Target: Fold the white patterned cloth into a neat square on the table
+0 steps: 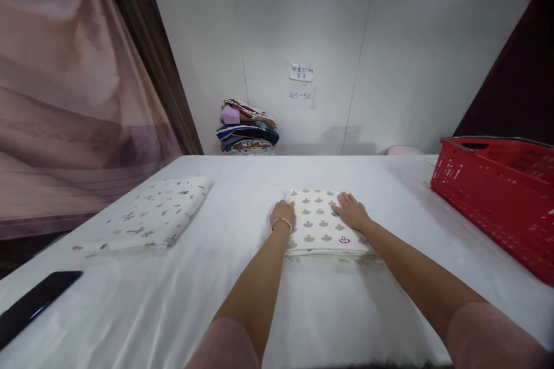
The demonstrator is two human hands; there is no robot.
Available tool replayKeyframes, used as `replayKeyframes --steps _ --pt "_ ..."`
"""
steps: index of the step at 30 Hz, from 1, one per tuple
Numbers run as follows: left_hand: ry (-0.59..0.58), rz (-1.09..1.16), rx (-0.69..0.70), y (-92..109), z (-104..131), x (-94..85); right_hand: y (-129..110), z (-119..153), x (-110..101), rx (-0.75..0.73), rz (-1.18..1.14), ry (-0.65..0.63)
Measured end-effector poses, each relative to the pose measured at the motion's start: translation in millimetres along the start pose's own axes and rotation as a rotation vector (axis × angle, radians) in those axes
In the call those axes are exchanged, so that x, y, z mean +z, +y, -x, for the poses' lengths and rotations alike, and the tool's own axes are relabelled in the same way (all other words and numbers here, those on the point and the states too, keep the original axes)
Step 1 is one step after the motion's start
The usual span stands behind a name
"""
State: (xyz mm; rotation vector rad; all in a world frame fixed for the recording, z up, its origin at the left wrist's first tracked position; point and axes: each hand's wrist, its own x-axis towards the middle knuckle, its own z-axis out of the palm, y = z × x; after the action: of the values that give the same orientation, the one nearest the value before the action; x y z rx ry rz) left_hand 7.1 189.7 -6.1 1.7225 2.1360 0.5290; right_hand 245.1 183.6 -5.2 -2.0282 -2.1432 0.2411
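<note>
A folded white cloth [318,223] with grey printed shapes and a few coloured ones lies in front of me on the white-covered table. At its left edge, my left hand [283,214] has its fingers curled in and closed on the border; a bracelet circles that wrist. My right hand [352,211] rests flat on the cloth's upper right part, fingers spread. Farther left lies another folded white cloth [160,210] with a grey-green print, touched by neither hand.
On the right stands a red plastic basket [489,202]. A black phone [38,302] lies at the near left. Behind the table, a stack of folded fabrics [247,131] sits against the wall, near paper notes [302,83]. A pink curtain [82,104] hangs at left.
</note>
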Motion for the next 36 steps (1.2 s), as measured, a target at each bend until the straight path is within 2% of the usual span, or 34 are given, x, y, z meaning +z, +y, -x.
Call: replayKeyframes --steps 4,9,12,14,16,20,22,24,27,30,32,36 --pt "-0.002 0.044 -0.028 0 1 -1.6 14 22 -12 0.126 -0.174 -0.049" --pt "-0.056 0.058 -0.008 2 -1 -4.2 31 79 -12 0.322 -0.465 -0.007" --pt "-0.089 0.067 -0.019 3 1 -7.0 33 98 -9 0.337 -0.559 0.021" --pt "-0.095 0.075 -0.032 1 7 -8.5 36 95 -11 0.269 -0.552 0.056" --pt "-0.091 0.09 -0.039 -3 18 -7.9 42 81 -17 0.179 -0.495 0.1" --pt "-0.095 0.178 -0.061 -12 42 0.6 52 43 -35 0.113 -0.205 0.24" --pt "-0.109 0.231 -0.081 -14 51 5.3 43 33 -39 0.112 -0.115 0.275" --pt "-0.133 0.278 -0.101 -16 54 6.9 21 34 -37 0.075 -0.085 0.27" --pt "-0.186 0.362 -0.131 -17 53 2.2 -24 57 -25 -0.051 -0.082 0.209" --pt "-0.204 0.417 -0.15 -17 49 -6.2 -60 93 -9 -0.2 -0.154 0.028" --pt "-0.193 0.431 -0.143 -18 47 -10.3 -72 114 1 -0.315 -0.095 -0.006" --pt "-0.101 0.396 -0.041 -24 37 -12.7 -74 137 15 -0.382 0.032 0.045"
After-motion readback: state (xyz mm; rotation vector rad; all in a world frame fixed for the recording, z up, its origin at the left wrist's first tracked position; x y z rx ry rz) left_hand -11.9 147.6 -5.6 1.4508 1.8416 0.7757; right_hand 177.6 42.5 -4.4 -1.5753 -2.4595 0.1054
